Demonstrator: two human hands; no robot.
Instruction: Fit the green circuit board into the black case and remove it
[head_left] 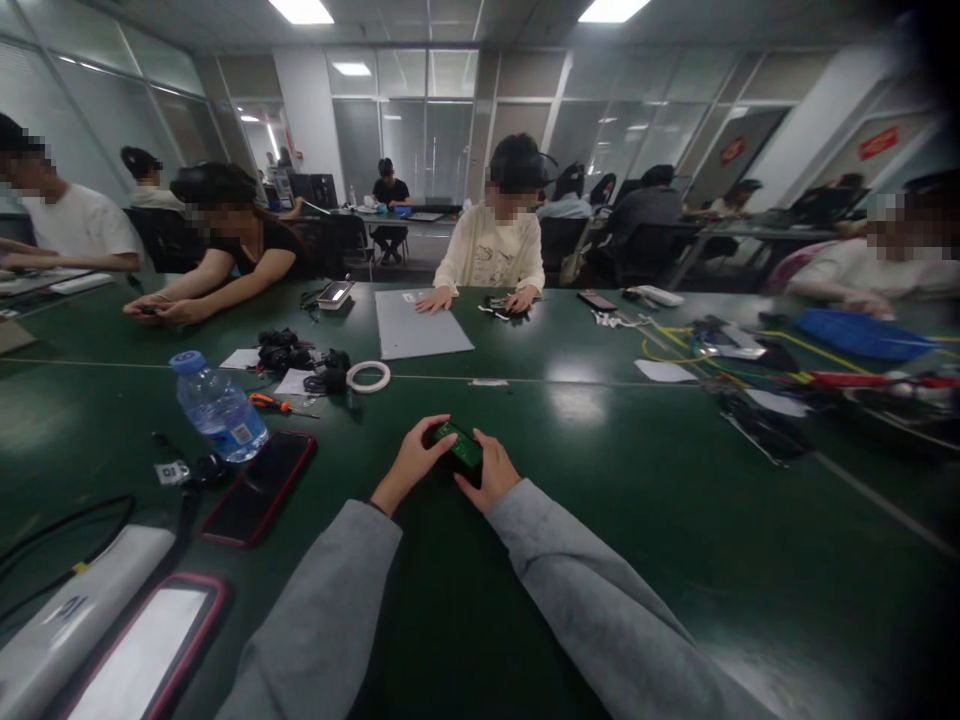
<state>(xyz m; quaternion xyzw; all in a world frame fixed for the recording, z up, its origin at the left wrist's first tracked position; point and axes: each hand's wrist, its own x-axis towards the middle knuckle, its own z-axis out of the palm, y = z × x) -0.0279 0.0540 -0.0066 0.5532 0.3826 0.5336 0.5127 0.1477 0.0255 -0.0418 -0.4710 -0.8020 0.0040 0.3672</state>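
Observation:
My left hand [411, 462] and my right hand [491, 470] meet over the dark green table [600, 520], both closed around a small green circuit board [459, 444] with a dark part under it. The left fingers curl over its far left corner. The right fingers hold its right side. Grey sleeves cover both my forearms.
To my left lie a tilted water bottle [217, 405], a dark phone in a red case [259, 487], an orange-handled screwdriver [277, 404], a white tape ring [368, 376] and black parts [289, 352]. A grey mat [420, 325] lies before a person opposite. Cables [750, 360] crowd the right.

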